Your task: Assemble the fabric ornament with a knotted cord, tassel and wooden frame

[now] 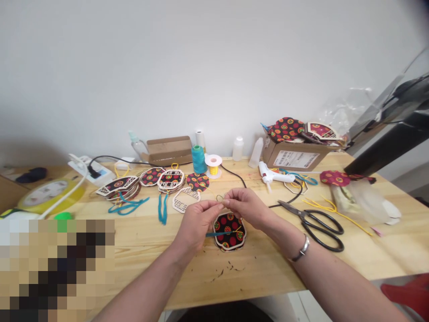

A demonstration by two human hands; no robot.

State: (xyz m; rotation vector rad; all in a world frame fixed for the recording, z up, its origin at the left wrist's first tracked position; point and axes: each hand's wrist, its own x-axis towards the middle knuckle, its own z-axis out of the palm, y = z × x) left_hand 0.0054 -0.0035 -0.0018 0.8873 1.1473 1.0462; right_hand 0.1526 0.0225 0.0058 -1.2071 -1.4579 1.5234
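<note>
Above the table, my left hand [198, 220] and my right hand [246, 206] meet with fingertips pinched together. A small loop of thin cord [219, 197] sticks up from between them; its other end is hidden by the fingers. Just below lies a patterned fabric piece in a pale scalloped wooden frame [228, 245]. A teal cord [214, 234] and a short yellow cord [238, 230] rest across its face. Behind my left hand is a cut-out wooden lattice frame [181, 206], lying flat. Large black-handled scissors [313, 221] lie open to the right of my right hand.
Stacked ornaments [119, 187] with teal tassels, a teal thread spool [199, 159] and a yellow spool [213, 167] stand behind. A white glue gun [275, 175] sits before a full cardboard box [295, 154]. Tape [72, 192] lies left. Dark scraps [228, 268] litter the front.
</note>
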